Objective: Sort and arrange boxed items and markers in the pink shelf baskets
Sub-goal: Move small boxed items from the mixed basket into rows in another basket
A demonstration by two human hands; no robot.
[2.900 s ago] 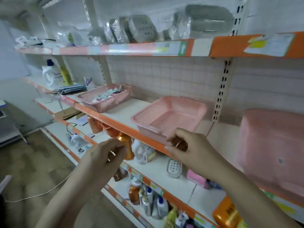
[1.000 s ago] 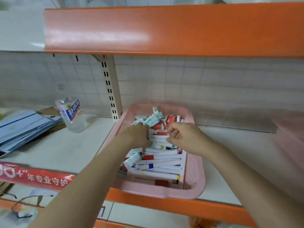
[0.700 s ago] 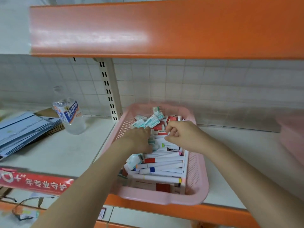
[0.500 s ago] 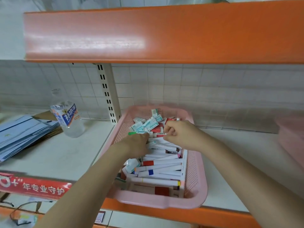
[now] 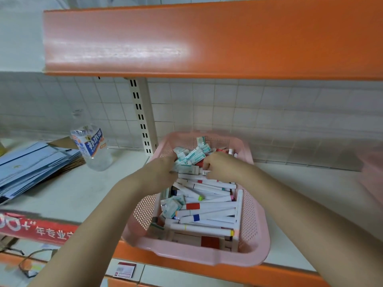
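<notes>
Both hands [image 5: 161,172] [image 5: 222,167] among teal-printed boxes [image 5: 194,157] in pink basket [image 5: 255,230], print unreadable.

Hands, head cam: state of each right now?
Left hand: fingers curled among the small boxes, grip not discernible.
Right hand: curled, pinching a boxed item.

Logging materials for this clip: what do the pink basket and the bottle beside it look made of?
Pink basket: looks like moulded plastic, matte, with perforated walls and a rounded rim. Bottle: apparently clear thin plastic, glossy, see-through with a printed wrap label; glass seems unlikely.
</notes>
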